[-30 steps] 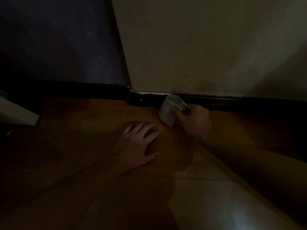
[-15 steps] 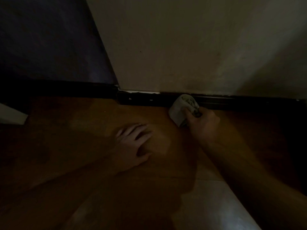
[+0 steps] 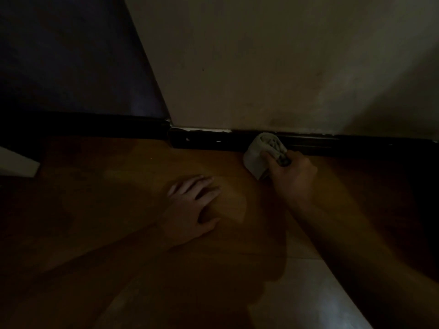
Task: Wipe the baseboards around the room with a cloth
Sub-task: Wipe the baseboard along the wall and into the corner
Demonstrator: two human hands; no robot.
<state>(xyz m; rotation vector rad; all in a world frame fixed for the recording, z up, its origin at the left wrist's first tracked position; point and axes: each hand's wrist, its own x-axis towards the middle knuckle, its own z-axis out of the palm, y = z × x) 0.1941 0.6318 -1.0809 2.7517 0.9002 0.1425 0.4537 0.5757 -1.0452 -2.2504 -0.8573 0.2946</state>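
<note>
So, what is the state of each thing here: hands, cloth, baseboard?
cloth: bunched up, against the baseboard.
baseboard: dark, with white chips near the corner.
right hand: grips the cloth.
left hand: rests flat on the floor, holds nothing.

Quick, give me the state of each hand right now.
Left hand: open, flat on the wooden floor, holding nothing.
Right hand: closed, gripping the cloth against the dark baseboard.

pale object point(image 3: 16, 162) cut off at the left edge, cloth point(image 3: 255, 157) partly hidden inside the right hand point(image 3: 293, 173)
</note>
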